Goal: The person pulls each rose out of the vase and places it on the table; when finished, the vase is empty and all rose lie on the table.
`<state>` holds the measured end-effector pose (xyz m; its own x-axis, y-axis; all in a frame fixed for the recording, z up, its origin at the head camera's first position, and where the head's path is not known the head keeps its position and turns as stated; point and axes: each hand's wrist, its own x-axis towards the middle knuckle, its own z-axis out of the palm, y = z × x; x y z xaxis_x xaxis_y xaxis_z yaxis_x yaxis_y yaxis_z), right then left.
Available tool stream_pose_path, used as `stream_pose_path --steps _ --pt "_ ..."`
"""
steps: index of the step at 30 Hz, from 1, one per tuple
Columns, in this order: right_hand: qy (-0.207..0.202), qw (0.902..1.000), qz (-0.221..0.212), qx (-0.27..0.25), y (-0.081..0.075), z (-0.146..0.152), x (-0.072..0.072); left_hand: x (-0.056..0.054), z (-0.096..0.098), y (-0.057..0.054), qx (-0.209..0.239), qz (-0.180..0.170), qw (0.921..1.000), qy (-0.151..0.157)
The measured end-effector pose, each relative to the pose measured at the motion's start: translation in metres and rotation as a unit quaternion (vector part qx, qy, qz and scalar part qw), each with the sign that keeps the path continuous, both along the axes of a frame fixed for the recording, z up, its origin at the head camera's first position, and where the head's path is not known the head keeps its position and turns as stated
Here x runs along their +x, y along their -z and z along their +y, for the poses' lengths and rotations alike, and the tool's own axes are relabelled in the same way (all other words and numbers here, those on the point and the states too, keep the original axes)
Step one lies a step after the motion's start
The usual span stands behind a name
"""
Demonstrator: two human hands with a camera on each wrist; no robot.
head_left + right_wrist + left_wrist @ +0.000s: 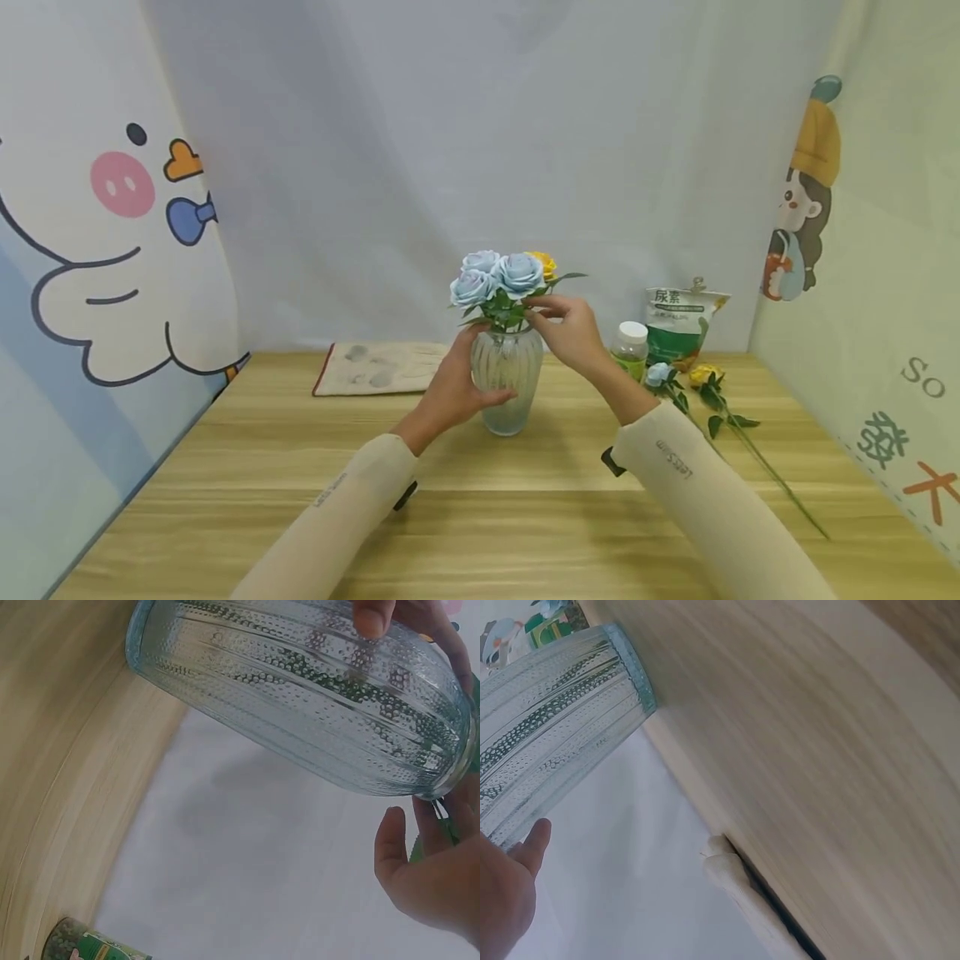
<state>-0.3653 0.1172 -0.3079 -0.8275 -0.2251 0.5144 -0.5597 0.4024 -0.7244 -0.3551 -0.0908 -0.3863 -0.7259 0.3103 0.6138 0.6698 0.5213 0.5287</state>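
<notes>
A clear ribbed glass vase (513, 379) stands upright on the table and holds several pale blue roses (519, 275) and a yellow rose (544, 265). My left hand (452, 390) grips the vase from its left side, thumb across the front. Up at the rim, my right hand (576, 335) pinches at a flower stem among the green leaves (504, 313). In the right wrist view, the curled fingers of that right hand (442, 881) are beside the vase mouth, partly hiding the stem.
To the right lie a loose blue rose (660, 375) and a yellow rose (705, 375) with long stems. Behind them stand a white-capped bottle (632, 335) and a clipped green-white bag (678, 325). A cream cloth (375, 369) lies at the back left, before the curtain.
</notes>
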Motion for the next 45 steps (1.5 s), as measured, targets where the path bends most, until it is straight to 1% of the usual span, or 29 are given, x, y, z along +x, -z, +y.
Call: stream_pose_path --steps 3,7,10,16,21,28,33,38,45 --pt "0.000 1.0000 0.004 0.000 -0.001 -0.001 -0.002 0.000 0.000 0.000 0.005 -0.008 1.0000 0.000" --pt "0.003 1.0000 -0.004 -0.005 -0.003 -0.002 -0.001 0.002 -0.001 -0.002 0.008 -0.019 0.9998 -0.004" --pt "0.008 0.9998 -0.010 -0.014 -0.003 -0.003 -0.001 0.001 -0.001 -0.001 0.011 -0.018 0.9998 -0.003" --pt "0.021 0.9994 -0.011 -0.027 -0.003 -0.005 0.001 0.001 0.000 0.001 0.011 -0.005 0.9999 -0.002" --pt "0.031 0.9984 0.010 -0.045 -0.002 -0.007 0.001 0.000 0.000 0.003 0.013 0.006 0.9999 -0.003" --pt "0.049 0.9956 0.039 -0.069 0.001 -0.009 0.003 -0.001 0.001 0.004 0.017 0.008 0.9998 0.001" --pt "0.066 0.9919 0.058 -0.092 0.002 -0.011 0.003 -0.001 0.002 0.004 0.020 0.011 0.9997 0.005" --pt "0.080 0.9885 0.060 -0.113 0.000 -0.012 0.005 -0.001 0.004 0.005 0.015 0.016 0.9998 0.003" --pt "0.090 0.9827 0.066 -0.147 -0.003 -0.013 0.008 0.000 0.004 0.004 0.025 0.022 0.9994 0.002"
